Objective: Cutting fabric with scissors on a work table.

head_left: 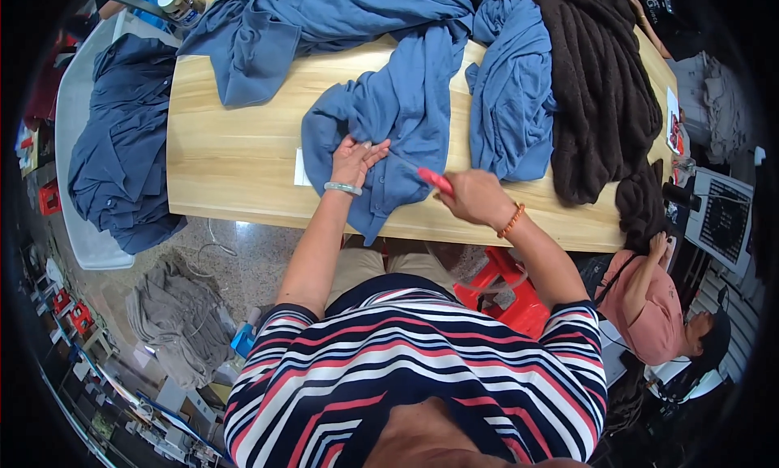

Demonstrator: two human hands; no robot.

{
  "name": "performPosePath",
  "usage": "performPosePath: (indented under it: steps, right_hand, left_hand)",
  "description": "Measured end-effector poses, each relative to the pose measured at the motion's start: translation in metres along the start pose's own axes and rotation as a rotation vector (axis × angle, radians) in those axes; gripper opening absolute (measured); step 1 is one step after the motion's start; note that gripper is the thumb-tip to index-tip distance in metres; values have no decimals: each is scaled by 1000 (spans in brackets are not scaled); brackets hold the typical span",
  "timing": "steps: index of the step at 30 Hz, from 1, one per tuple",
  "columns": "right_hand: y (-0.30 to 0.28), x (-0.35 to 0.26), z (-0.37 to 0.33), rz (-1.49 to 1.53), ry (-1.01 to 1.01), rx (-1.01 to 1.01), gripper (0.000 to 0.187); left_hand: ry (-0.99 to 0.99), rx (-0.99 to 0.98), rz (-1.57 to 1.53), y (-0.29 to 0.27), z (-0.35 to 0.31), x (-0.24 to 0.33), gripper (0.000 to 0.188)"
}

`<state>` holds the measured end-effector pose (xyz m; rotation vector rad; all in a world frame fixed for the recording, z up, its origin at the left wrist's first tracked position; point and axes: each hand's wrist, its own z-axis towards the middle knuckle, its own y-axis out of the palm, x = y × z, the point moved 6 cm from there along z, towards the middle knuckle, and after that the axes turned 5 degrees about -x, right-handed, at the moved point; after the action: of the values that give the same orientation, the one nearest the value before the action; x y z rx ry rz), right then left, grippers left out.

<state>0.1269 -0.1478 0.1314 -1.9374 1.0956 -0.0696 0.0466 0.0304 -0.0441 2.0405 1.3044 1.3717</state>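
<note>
A blue shirt (398,103) with buttons lies crumpled on the table in front of me, one end hanging over the near edge. My left hand (354,161) rests on this shirt, fingers bent and gripping a bit of its cloth. To the right, just above the cloth, my right hand (480,197) is closed round a red-handled tool (435,181). The tool points left toward my left hand; its thin front end is blurred, so its kind cannot be made out. A white card (301,168) lies beside the shirt, left of my left wrist.
More blue garments (511,86) and a dark brown fluffy garment (604,86) cover the wooden table (219,159). A pale bin (97,253) with dark blue clothes stands left, near a jar (180,7). A red stool (507,297) is below; a seated person (649,306) works at right.
</note>
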Motion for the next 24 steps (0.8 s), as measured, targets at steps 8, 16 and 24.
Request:
performPosePath:
  steps: [8, 16, 24]
  right_hand:
    - [7, -6, -17, 181, 7, 145, 28]
    - [-7, 101, -118, 366, 495, 553, 26]
    - [42, 175, -189, 502, 795, 653, 27]
  left_hand:
    - [-45, 8, 135, -3, 15, 25, 20]
    - [814, 64, 484, -1, 85, 450, 32]
    - [720, -287, 1343, 144, 101, 161, 34]
